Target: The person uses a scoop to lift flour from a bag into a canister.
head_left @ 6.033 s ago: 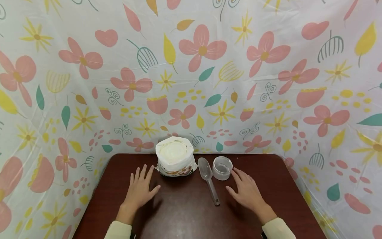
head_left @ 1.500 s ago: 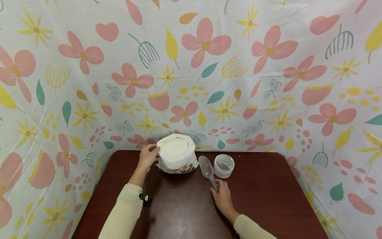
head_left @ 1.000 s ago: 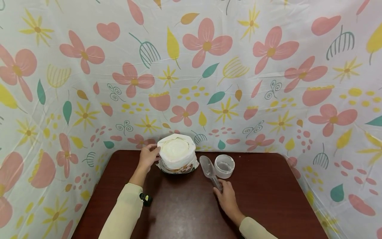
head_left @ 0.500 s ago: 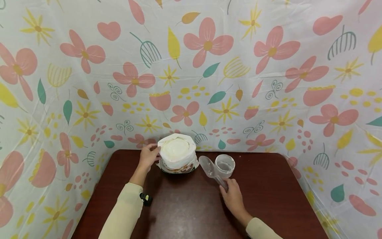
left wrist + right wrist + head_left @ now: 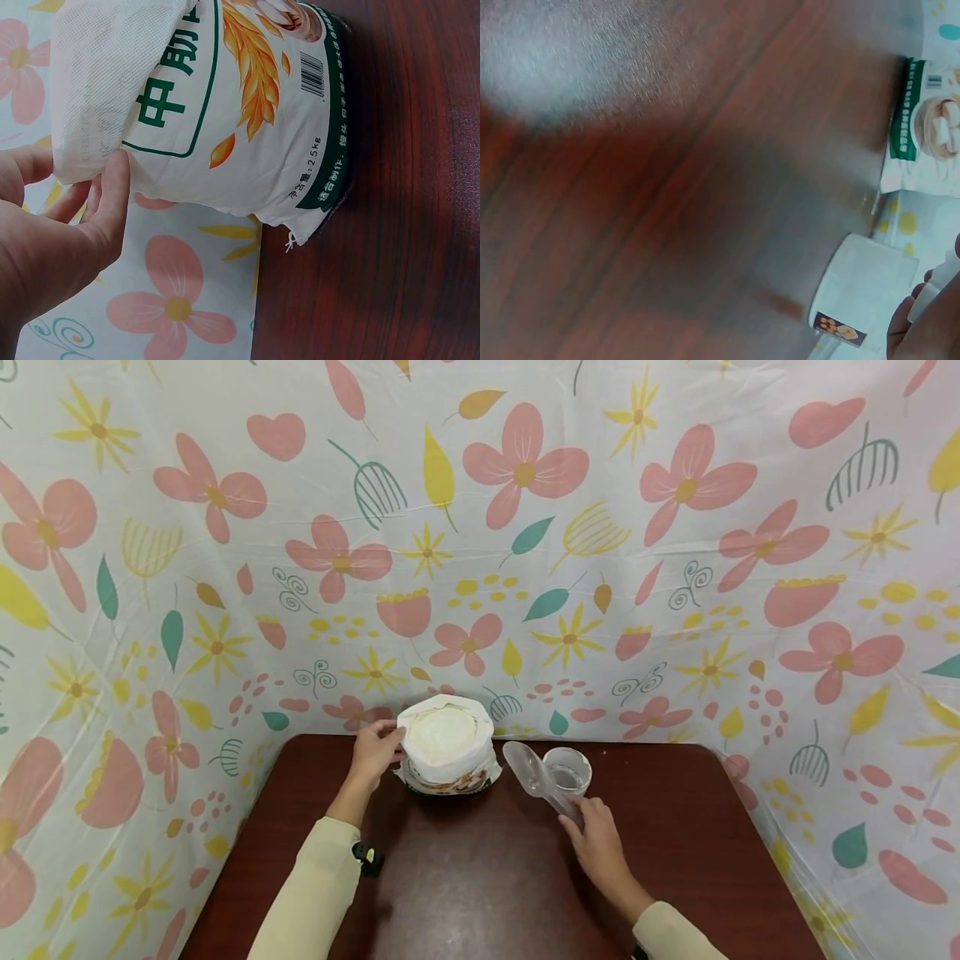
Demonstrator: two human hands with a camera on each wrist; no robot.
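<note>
A person's left arm, in a cream sleeve (image 5: 311, 885) with a small black device (image 5: 367, 860) at the wrist, reaches forward over the desk. The left hand (image 5: 372, 756) is at the side of an upright white woven-cloth flour bag (image 5: 437, 772), its thumb and fingers pinching the folded-down rim between them. The right hand (image 5: 600, 839) reaches in from the other side, its fingers curled around the handle of a clear, smooth plastic scoop (image 5: 531, 775) with a long rounded bowl. The bowl points away from the person and toward the bag.

The bag sits near the far edge of the desk (image 5: 465, 877), its top turned outward into a thick, many-sided cuff. The fabric has a fine mesh weave; below the cuff are green print, golden wheat and a barcode. Inside the opening lies a pale cream-white mass (image 5: 442, 732).

A short, round, translucent tub (image 5: 572, 770) stands just behind the scoop, partly covered by it in the head view; whether they touch cannot be told, nor whether the tub holds anything. The desk is glossy, dark reddish-brown with wood grain, backed by flower-printed white sheeting (image 5: 480, 568).
</note>
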